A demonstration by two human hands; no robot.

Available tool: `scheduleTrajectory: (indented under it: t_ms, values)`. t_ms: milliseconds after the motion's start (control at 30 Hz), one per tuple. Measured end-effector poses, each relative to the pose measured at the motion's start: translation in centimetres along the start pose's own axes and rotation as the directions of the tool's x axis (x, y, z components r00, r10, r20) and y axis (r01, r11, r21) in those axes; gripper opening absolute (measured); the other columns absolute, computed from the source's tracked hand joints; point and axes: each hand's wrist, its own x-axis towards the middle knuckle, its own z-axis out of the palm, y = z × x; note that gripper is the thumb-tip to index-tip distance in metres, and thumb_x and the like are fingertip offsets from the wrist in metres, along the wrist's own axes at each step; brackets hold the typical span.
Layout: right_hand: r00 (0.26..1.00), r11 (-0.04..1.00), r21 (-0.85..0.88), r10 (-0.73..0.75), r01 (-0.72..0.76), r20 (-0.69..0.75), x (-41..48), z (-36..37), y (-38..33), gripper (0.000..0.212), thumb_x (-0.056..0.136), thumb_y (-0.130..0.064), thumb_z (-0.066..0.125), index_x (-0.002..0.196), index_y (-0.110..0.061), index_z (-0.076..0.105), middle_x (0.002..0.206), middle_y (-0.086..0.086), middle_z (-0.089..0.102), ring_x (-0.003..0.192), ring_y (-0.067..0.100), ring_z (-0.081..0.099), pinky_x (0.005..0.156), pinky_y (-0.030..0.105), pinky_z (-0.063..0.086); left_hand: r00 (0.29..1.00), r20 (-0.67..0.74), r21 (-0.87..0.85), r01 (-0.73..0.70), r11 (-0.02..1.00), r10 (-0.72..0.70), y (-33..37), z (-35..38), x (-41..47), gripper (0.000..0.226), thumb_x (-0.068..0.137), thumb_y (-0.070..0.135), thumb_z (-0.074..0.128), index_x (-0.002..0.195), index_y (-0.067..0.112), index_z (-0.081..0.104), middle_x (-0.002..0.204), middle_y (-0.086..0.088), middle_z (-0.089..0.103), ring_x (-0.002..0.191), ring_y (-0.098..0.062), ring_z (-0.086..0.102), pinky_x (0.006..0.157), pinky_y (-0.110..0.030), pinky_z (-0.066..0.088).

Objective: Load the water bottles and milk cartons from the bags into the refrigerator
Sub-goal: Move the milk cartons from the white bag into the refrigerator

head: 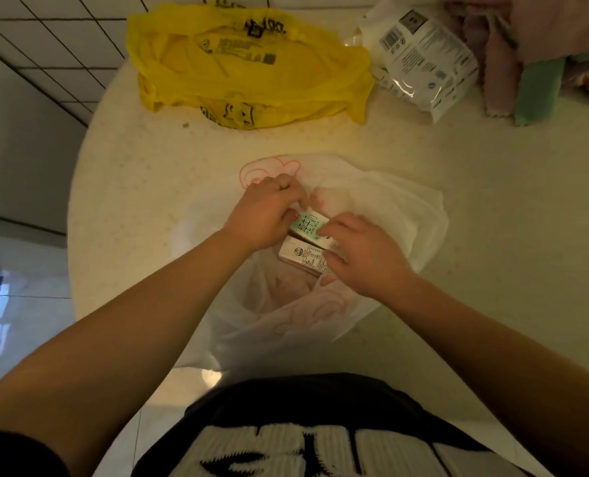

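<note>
A thin white plastic bag (382, 215) with pink print lies open on the round table in front of me. Two small milk cartons sit at its mouth. The upper milk carton (307, 226) has green lettering, and my left hand (269, 211) grips its left end. The lower milk carton (303, 258) shows a printed label, and my right hand (362, 256) curls over its right side, also touching the upper one. A yellow plastic bag (245, 67) lies bulging at the far side of the table; its contents are hidden. No refrigerator is in view.
The pale round table (131, 187) ends in a curved edge on my left, with tiled wall and floor beyond. A white printed packet (420, 60) lies at the back right beside folded pink and green cloths (534, 74).
</note>
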Motion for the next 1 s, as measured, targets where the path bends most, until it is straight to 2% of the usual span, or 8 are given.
scheduleTrajectory:
  t_ms: [100,200,400,567,700,833,933,1000]
  values:
    - [0.977,0.991,-0.075,0.126,-0.115,0.169,0.3,1.5,-1.0,0.051,0.087,-0.042,0.061,0.134,-0.023,0.053,0.135,0.001,0.048,0.121,0.026,0.045,0.094,0.042,0.046,0.976,0.202,-0.016,0.089,0.996,-0.084,-0.6,0.3,0.5,0.046,0.085,0.017,0.050,0.124,0.035,0.064,0.135,-0.002,0.056,0.120,-0.028,0.055,0.095,-0.042,0.048]
    - [0.978,0.981,-0.132,0.158,-0.140,0.136,0.5,1.9,-1.4,0.053,0.086,-0.043,0.061,0.133,-0.021,0.053,0.134,0.003,0.046,0.122,0.027,0.042,0.094,0.042,0.044,0.930,0.351,-0.021,0.119,0.993,-0.104,-1.5,0.9,0.5,0.053,0.085,0.028,0.053,0.132,0.053,0.050,0.138,0.003,0.055,0.125,-0.021,0.052,0.100,-0.042,0.047]
    - [0.978,0.962,-0.254,0.143,-0.101,0.151,0.3,3.2,-2.4,0.049,0.086,-0.040,0.062,0.129,-0.017,0.052,0.132,0.008,0.044,0.122,0.031,0.043,0.092,0.041,0.039,0.926,0.342,0.227,0.084,0.970,-0.160,-2.0,1.4,1.4,0.055,0.089,0.039,0.062,0.140,0.046,0.043,0.125,-0.004,0.056,0.112,-0.027,0.058,0.085,-0.042,0.051]
    - [0.978,0.972,-0.186,0.168,-0.143,0.127,0.3,3.0,-2.4,0.045,0.086,-0.033,0.059,0.127,-0.018,0.051,0.129,0.006,0.049,0.120,0.028,0.047,0.092,0.039,0.041,0.916,0.372,0.249,0.061,0.966,-0.154,-1.6,1.2,1.8,0.058,0.085,0.042,0.067,0.139,0.040,0.046,0.127,-0.005,0.055,0.114,-0.027,0.057,0.084,-0.042,0.051]
    - [0.979,0.977,-0.092,0.197,-0.192,0.046,-0.9,1.8,-1.6,0.043,0.084,-0.033,0.060,0.125,-0.020,0.054,0.125,0.002,0.051,0.111,0.025,0.051,0.089,0.039,0.041,0.916,0.368,-0.021,0.179,0.984,-0.159,-1.5,0.5,1.3,0.059,0.077,0.029,0.074,0.132,0.029,0.053,0.128,-0.006,0.050,0.119,-0.025,0.051,0.095,-0.044,0.047]
    - [0.980,0.982,0.072,0.179,-0.172,-0.092,-2.7,0.8,-1.6,0.038,0.078,-0.025,0.067,0.114,-0.019,0.058,0.114,0.000,0.056,0.094,0.024,0.059,0.079,0.037,0.042,0.953,0.226,-0.217,0.250,0.944,-0.201,-0.5,-0.3,0.0,0.071,0.061,0.053,0.071,0.124,0.022,0.058,0.120,-0.007,0.053,0.115,-0.024,0.051,0.096,-0.044,0.046]
    - [0.967,0.945,0.302,0.184,-0.124,-0.177,-4.2,-0.4,-2.3,0.033,0.079,-0.018,0.070,0.110,-0.018,0.058,0.107,-0.005,0.055,0.088,0.017,0.058,0.073,0.034,0.046,0.946,0.113,-0.440,0.323,0.838,-0.305,1.1,-1.6,-1.3,0.058,0.069,0.033,0.085,0.117,0.013,0.060,0.115,-0.009,0.058,0.104,-0.021,0.056,0.085,-0.036,0.048]
    - [0.953,0.890,0.444,0.216,-0.104,-0.211,-5.2,-1.5,-3.2,0.030,0.081,-0.017,0.072,0.107,-0.020,0.056,0.105,-0.007,0.056,0.089,0.009,0.056,0.072,0.026,0.047,0.896,0.040,-0.571,0.383,0.726,-0.442,2.4,-2.7,-2.4,0.051,0.072,0.021,0.085,0.116,0.012,0.061,0.111,-0.004,0.061,0.097,-0.014,0.059,0.078,-0.027,0.049]
